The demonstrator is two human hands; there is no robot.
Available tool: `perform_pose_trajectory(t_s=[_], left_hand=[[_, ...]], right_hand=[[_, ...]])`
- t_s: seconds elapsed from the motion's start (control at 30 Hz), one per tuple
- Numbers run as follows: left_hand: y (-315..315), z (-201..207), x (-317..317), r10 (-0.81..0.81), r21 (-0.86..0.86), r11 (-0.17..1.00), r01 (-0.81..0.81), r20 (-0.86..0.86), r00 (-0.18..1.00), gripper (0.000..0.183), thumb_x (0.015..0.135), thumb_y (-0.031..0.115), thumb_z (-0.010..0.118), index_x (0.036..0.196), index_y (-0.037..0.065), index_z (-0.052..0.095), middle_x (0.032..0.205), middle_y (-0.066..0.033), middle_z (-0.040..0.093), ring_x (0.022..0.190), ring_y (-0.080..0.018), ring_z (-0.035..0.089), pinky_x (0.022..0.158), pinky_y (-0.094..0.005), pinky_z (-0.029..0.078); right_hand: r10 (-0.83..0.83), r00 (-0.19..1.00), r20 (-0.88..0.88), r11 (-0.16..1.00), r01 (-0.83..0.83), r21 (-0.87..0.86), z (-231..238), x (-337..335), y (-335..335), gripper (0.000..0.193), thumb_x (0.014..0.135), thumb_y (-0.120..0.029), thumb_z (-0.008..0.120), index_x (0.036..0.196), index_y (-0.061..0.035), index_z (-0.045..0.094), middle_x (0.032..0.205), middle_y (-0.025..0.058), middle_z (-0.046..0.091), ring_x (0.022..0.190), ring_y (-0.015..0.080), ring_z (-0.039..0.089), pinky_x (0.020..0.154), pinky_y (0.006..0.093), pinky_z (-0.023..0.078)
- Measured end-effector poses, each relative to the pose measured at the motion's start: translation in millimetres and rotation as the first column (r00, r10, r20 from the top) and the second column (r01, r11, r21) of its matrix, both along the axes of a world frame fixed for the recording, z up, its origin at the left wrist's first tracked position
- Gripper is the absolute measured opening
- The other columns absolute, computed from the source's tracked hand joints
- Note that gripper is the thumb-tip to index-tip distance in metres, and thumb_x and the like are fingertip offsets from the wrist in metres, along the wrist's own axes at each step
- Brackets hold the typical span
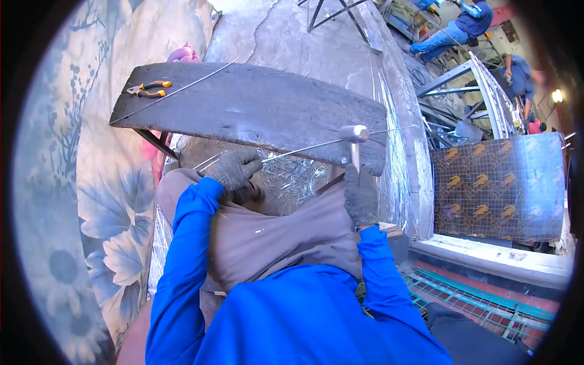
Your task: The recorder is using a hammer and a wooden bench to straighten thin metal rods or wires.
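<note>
My left hand (232, 169), in a dark grey glove, is closed around a thin metal rod (298, 150) beside my left knee. The rod slants up to the right, and its far part lies over the right end of a dark wooden bench (243, 100). In my right hand (362, 201), also gloved, is the handle of a hammer (354, 134), held upright above my right knee. The hammer's metal head is over the rod near the bench's right end; whether they touch I cannot tell. Pliers (149, 89) with orange-and-black handles and another thin rod (182, 89) lie on the bench's left side.
Short metal offcuts (292, 176) litter the floor under the bench. Long thin rods (394, 152) lie along the right. A patterned brown panel (486, 188), a metal frame (490, 91) and green wire mesh (474, 295) are farther right. Two people (471, 24) work at the upper right.
</note>
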State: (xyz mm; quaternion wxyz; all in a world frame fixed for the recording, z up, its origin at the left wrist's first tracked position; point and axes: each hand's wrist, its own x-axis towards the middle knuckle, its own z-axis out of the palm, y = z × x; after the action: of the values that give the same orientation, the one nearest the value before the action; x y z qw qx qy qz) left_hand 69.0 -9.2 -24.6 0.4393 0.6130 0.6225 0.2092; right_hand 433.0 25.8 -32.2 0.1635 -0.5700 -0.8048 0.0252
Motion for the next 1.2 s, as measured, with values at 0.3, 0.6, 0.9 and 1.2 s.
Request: perform_pose_trajectory(t_s=[0.3, 0.6, 0.9, 1.2], left_hand=[[-0.6, -9.8, 7.8, 0.004, 0.058, 0.998, -0.003, -0.01, 1.0, 0.028, 0.091, 0.03, 0.057, 0.105, 0.007, 0.067, 0.1, -0.0176, 0.068, 0.095, -0.0364, 0.065, 0.084, -0.0427, 0.051], [-1.4, -2.4, 12.9, 0.024, 0.052, 0.998, -0.028, 0.068, 0.997, 0.023, 0.092, 0.023, 0.059, 0.096, 0.002, 0.065, 0.08, -0.0134, 0.065, 0.074, -0.0237, 0.064, 0.069, -0.0373, 0.05], [-17.0, -0.3, 2.2, 0.07, 0.148, 0.987, -0.069, -0.006, 0.998, 0.024, 0.092, 0.023, 0.059, 0.102, 0.002, 0.066, 0.085, -0.0148, 0.065, 0.081, -0.0268, 0.064, 0.074, -0.0384, 0.051], [-7.7, -25.7, 10.4, -0.039, 0.212, 0.977, 0.022, 0.077, 0.996, 0.024, 0.082, 0.018, 0.064, 0.1, 0.002, 0.066, 0.101, -0.016, 0.064, 0.093, -0.0336, 0.064, 0.082, -0.0406, 0.051]], right_hand=[[-0.023, 0.997, -0.079, 0.988, 0.011, -0.152, 42.3, -16.5, 3.6, 0.033, 0.096, -0.017, 0.054, 0.125, -0.0036, 0.056, 0.092, 0.022, 0.061, 0.08, 0.0386, 0.063, 0.072, 0.0485, 0.05], [0.009, 0.985, -0.172, 0.95, -0.062, -0.304, 25.5, -10.1, 10.8, 0.048, 0.098, -0.042, 0.053, 0.116, 0.0018, 0.056, 0.094, 0.0331, 0.063, 0.089, 0.0474, 0.062, 0.078, 0.0524, 0.047], [0.363, 0.932, -0.003, 0.927, -0.362, -0.1, 25.8, 1.6, 16.9, 0.041, 0.098, -0.035, 0.055, 0.12, -0.0005, 0.054, 0.089, 0.0299, 0.062, 0.084, 0.0447, 0.061, 0.075, 0.0494, 0.049], [-0.259, 0.947, -0.189, 0.814, 0.109, -0.57, 43.4, -38.8, 1.3, 0.047, 0.093, -0.016, 0.061, 0.137, -0.007, 0.048, 0.114, 0.0225, 0.056, 0.092, 0.042, 0.062, 0.073, 0.048, 0.051]])
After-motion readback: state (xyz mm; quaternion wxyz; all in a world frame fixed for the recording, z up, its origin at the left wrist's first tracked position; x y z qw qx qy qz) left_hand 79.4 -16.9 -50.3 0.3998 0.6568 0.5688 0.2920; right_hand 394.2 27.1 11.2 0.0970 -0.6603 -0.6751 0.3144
